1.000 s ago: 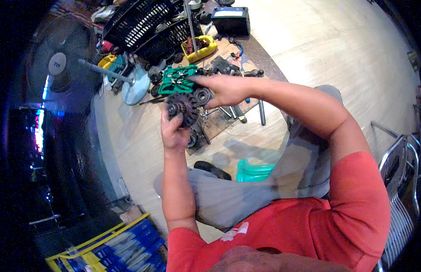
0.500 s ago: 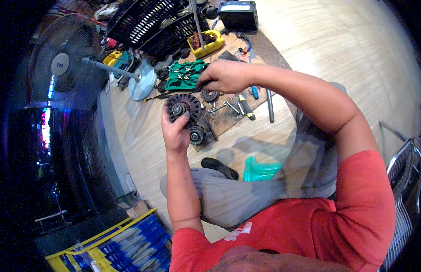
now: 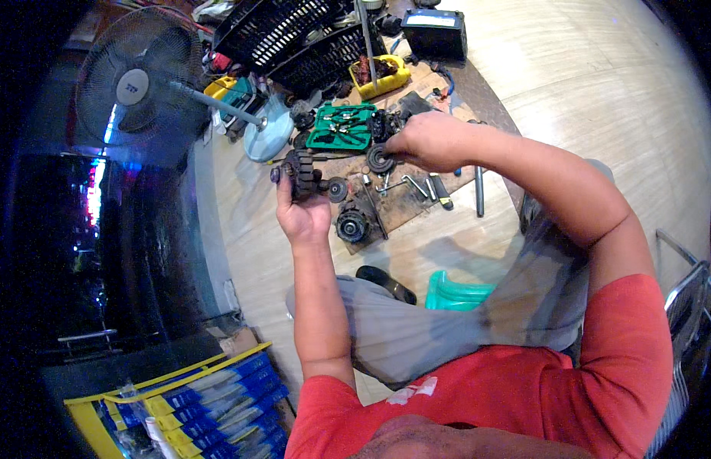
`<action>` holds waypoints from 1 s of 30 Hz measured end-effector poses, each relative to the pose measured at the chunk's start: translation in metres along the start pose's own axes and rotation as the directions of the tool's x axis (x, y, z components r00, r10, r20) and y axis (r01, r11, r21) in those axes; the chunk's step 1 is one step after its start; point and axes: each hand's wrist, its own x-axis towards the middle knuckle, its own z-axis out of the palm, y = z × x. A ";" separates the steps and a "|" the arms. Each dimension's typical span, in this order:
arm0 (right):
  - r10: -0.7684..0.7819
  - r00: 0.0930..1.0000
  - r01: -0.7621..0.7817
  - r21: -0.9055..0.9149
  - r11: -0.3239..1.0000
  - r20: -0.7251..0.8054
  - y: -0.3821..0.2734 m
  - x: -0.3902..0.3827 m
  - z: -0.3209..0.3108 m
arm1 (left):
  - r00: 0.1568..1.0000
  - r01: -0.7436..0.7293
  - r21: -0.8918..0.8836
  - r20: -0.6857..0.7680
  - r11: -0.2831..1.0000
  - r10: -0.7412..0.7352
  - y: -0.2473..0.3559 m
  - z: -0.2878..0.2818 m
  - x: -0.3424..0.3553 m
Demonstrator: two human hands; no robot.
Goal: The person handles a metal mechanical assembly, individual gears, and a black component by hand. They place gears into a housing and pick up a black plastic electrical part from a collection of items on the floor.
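My left hand [image 3: 303,216] is closed on a dark toothed rotor [image 3: 302,172] with a shaft, turned edge-on above a worn board [image 3: 403,218]. My right hand [image 3: 432,141] has its fingers curled at the edge of a dark ringed disc [image 3: 379,159] lying on that board; whatever its fingertips grip is hidden. A small disc [image 3: 337,191] and a round housing [image 3: 351,226] sit near my left hand. Hex keys [image 3: 413,183], a yellow-black handled tool [image 3: 441,195] and a steel bar [image 3: 479,199] lie to the right, a green case of tools [image 3: 336,128] behind.
A standing fan [image 3: 133,88] is at left. Behind are black crates [image 3: 271,46], a yellow tub [image 3: 393,76] and a black battery [image 3: 433,38]. A teal plastic stool [image 3: 455,294] is below, a blue-yellow rack [image 3: 195,405] lower left, a metal chair [image 3: 680,321] right.
The rotor has been tilted from face-up to edge-on in my left hand. My right hand has left the ringed disc it held on the board, its fingers still at that disc. The view has shifted.
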 end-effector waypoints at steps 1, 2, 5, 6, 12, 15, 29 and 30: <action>0.009 1.000 -0.008 0.023 1.000 -0.019 0.006 0.001 -0.001 | 0.999 0.042 -0.034 0.004 0.999 -0.042 0.004 -0.001 -0.002; 0.038 0.999 -0.038 0.038 0.999 -0.014 0.012 0.001 -0.002 | 0.997 0.054 -0.050 0.051 0.997 -0.052 0.007 -0.002 -0.004; 0.021 0.998 -0.017 0.072 0.997 -0.051 0.033 0.000 -0.007 | 0.985 0.079 -0.068 0.162 0.995 -0.067 0.016 -0.003 -0.009; 0.037 0.997 -0.033 0.064 0.997 -0.061 0.038 0.000 -0.007 | 0.983 0.080 -0.053 0.168 0.995 -0.070 0.017 -0.004 -0.010; 0.061 0.998 -0.061 -0.100 0.993 0.004 0.054 -0.009 0.004 | 0.983 0.032 0.131 0.176 0.991 -0.055 0.008 -0.009 -0.011; 0.099 0.987 -0.089 -0.077 0.993 0.128 0.054 -0.009 0.008 | 0.976 -0.004 0.183 0.217 0.983 -0.036 -0.002 -0.006 -0.010; -0.030 0.999 0.043 0.553 0.832 -0.033 0.016 0.027 0.044 | 0.895 0.064 0.213 0.419 0.975 -0.150 -0.027 0.011 -0.019; -0.060 0.995 0.093 0.524 0.847 -0.080 0.021 0.028 0.039 | 0.899 0.068 0.181 0.416 0.981 -0.139 -0.022 0.007 -0.018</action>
